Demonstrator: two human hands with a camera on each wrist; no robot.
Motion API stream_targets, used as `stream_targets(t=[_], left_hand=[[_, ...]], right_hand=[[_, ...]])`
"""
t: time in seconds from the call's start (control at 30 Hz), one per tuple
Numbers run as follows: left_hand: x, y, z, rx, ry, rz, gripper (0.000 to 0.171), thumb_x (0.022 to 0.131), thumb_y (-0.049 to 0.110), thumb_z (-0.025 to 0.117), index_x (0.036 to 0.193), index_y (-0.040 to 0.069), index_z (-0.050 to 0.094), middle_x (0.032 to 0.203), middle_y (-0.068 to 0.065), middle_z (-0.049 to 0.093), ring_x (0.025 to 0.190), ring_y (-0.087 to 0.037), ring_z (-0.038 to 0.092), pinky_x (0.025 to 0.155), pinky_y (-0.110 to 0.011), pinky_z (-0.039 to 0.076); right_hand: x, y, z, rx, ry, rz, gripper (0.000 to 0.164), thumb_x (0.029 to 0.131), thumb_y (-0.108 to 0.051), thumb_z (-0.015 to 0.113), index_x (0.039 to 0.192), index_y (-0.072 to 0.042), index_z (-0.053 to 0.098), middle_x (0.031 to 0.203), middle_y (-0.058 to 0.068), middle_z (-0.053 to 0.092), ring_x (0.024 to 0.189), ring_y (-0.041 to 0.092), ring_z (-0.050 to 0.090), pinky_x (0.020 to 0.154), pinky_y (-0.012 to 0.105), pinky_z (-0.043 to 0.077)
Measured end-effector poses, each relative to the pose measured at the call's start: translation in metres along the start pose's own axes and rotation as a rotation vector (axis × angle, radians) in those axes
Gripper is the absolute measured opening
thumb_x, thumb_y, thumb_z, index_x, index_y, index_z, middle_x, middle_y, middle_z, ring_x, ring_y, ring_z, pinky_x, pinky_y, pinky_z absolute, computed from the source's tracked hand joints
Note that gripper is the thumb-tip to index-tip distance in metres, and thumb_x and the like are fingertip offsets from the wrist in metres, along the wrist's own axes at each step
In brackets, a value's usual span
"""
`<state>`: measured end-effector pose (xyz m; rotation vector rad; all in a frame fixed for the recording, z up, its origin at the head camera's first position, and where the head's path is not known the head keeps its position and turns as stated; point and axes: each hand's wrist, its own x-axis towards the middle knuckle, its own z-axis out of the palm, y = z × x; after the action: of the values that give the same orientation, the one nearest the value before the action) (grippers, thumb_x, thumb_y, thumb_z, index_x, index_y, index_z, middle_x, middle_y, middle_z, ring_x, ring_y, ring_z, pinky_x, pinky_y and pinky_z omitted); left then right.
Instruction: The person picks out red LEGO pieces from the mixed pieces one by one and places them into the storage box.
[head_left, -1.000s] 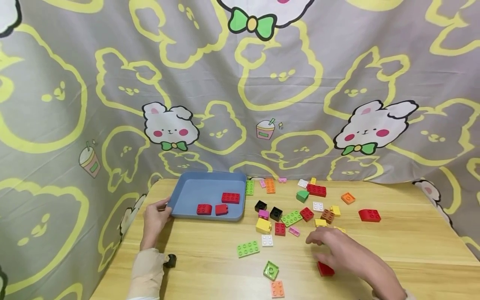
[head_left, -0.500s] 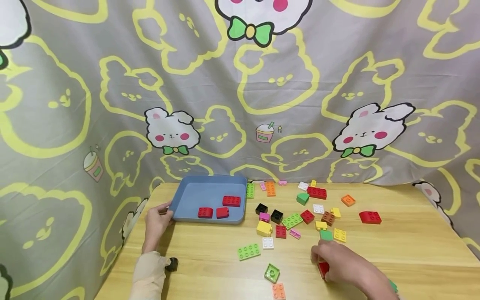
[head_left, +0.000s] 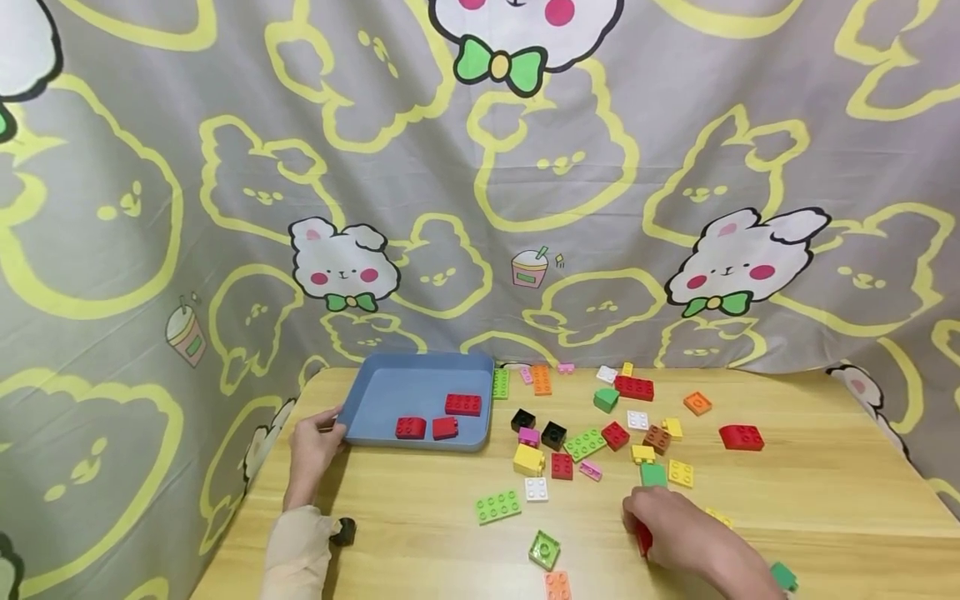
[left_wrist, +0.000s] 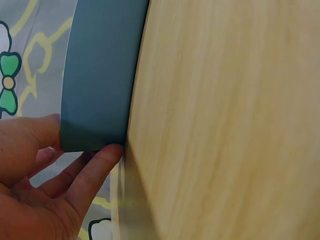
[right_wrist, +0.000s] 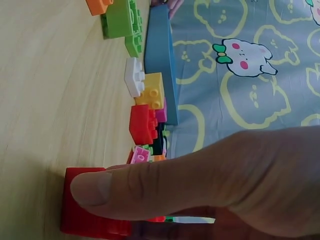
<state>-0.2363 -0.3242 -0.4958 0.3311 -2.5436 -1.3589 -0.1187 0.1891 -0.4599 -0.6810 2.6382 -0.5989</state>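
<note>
My left hand [head_left: 315, 446] holds the near left corner of the blue tray [head_left: 412, 444]. In the left wrist view the thumb lies at the tray's upper rim and a finger at its lower edge. Three red bricks lie in the tray, one of them a red eight-stud brick [head_left: 462, 405]. Right of centre, my right hand [head_left: 678, 521] pinches a red building brick [right_wrist: 90, 205] between thumb and fingers, low over the wooden table. The thumb covers part of the brick in the right wrist view. A green brick [head_left: 653, 475] sits just beyond the fingers.
Loose bricks of many colours lie between the tray and my right hand, such as a light green brick [head_left: 498, 506] and a yellow brick [head_left: 528, 460]. A red curved brick [head_left: 742, 437] lies farther right. A patterned curtain [head_left: 585, 208] hangs behind the table.
My right hand has come down over the red brick and closed its fingers on it. The left hand stays at the tray. The head view has tilted slightly.
</note>
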Motion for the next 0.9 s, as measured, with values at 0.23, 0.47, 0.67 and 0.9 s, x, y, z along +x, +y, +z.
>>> stream_targets(t=[0.23,0.47,0.67,0.9], left_hand=[[0.000,-0.001,-0.001,-0.006,0.002,-0.026,0.039,0.090,-0.003,0.057,0.128,0.001,0.062,0.106,-0.029,0.064,0.082,-0.029,0.067,0.063,-0.025,0.058],[0.002,-0.002,0.000,-0.004,0.000,0.001,0.040,0.088,-0.003,0.057,0.127,0.000,0.063,0.107,-0.030,0.064,0.082,-0.028,0.068,0.062,-0.026,0.058],[0.000,-0.003,-0.004,0.000,0.008,-0.036,0.040,0.089,-0.003,0.057,0.128,0.002,0.063,0.107,-0.027,0.064,0.085,-0.029,0.067,0.063,-0.025,0.058],[0.002,0.000,0.000,-0.028,0.000,-0.033,0.042,0.086,-0.005,0.057,0.127,0.000,0.063,0.107,-0.029,0.064,0.082,-0.029,0.067,0.063,-0.027,0.058]], right_hand=[[0.003,-0.001,-0.006,-0.014,0.032,-0.042,0.032,0.067,0.010,0.076,0.074,-0.018,0.062,0.072,-0.009,0.051,0.065,0.010,0.045,0.055,0.027,0.046],[0.012,-0.011,-0.017,-0.097,0.185,-0.172,0.022,0.070,0.007,0.068,0.076,-0.014,0.065,0.074,-0.008,0.050,0.064,0.007,0.044,0.054,0.022,0.045],[0.032,-0.034,-0.030,-0.186,0.283,-0.250,0.018,0.070,0.001,0.074,0.080,-0.012,0.068,0.079,-0.004,0.055,0.067,0.007,0.047,0.053,0.021,0.047],[0.052,-0.050,-0.044,-0.163,0.334,-0.260,0.016,0.073,0.001,0.074,0.077,-0.012,0.066,0.066,-0.009,0.054,0.055,0.005,0.042,0.046,0.019,0.041]])
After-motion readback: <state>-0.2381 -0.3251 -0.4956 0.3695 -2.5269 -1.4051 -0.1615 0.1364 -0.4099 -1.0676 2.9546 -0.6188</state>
